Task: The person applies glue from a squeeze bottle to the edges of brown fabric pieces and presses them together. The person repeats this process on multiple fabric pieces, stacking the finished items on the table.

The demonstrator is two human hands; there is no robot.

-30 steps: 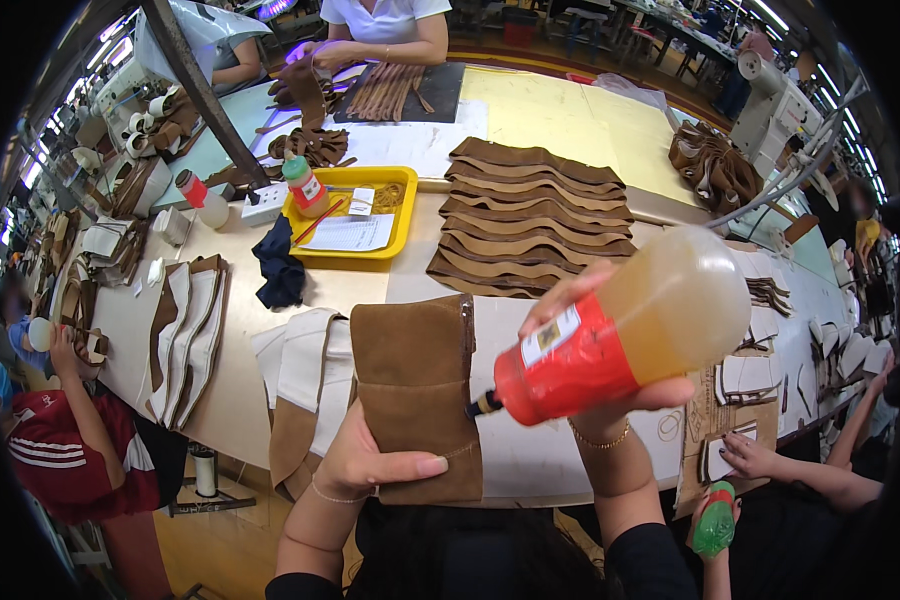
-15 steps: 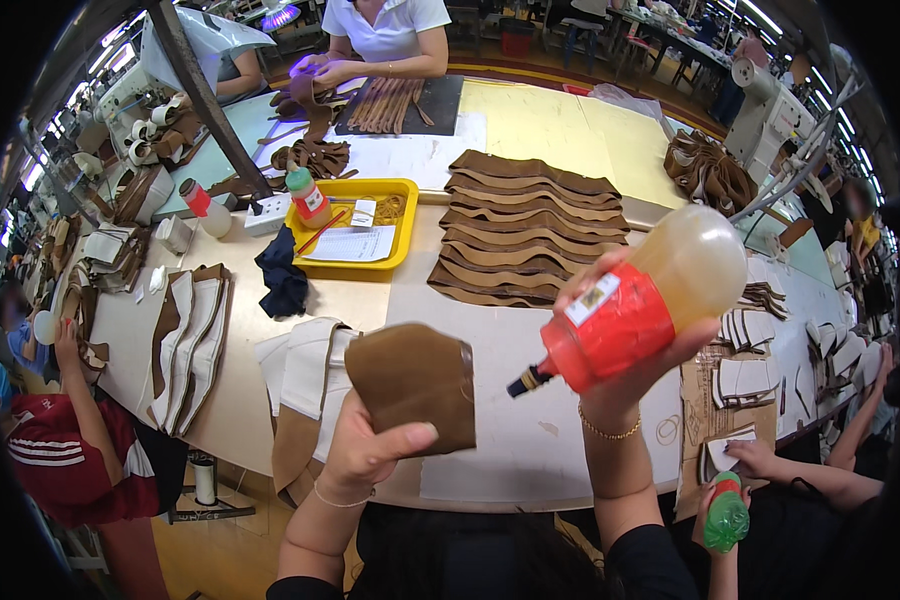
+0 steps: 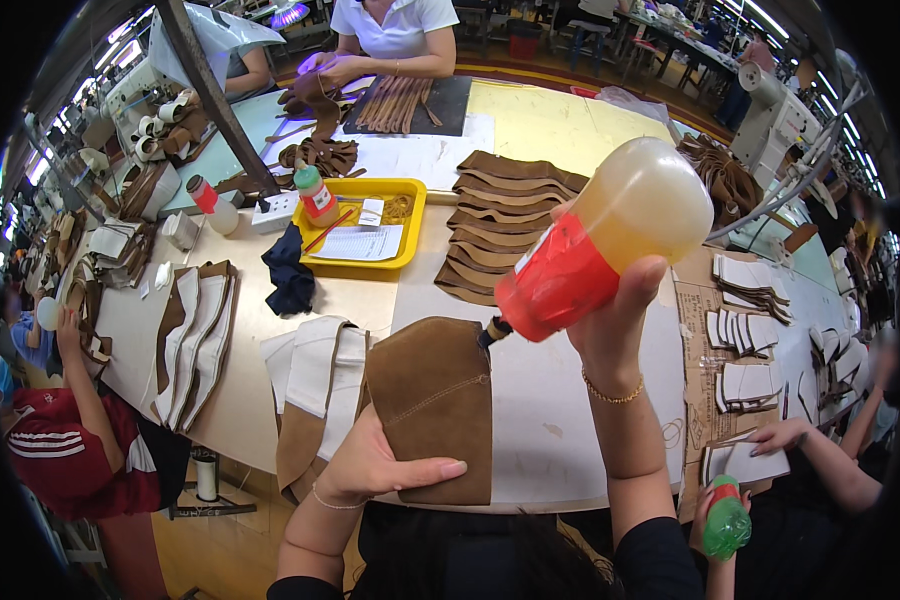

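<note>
Pale worktable (image 3: 580, 420) crowded with brown leather pieces (image 3: 500, 215), seemingly a workshop.

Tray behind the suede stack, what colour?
Yellow tray, clearest in the head view.

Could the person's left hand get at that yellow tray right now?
Probably not: the left hand grips the brown suede piece, and the yellow tray sits far across the table.

Left hand (image 3: 370, 465) gripping brown suede piece (image 3: 435, 405) above counter (image 3: 580, 440); right hand (image 3: 610, 320) tipping glue bottle (image 3: 595, 240), nozzle touching suede's upper right corner. Yellow tray (image 3: 355, 190) beyond suede, suede stack (image 3: 500, 220) just right of tray.
</note>
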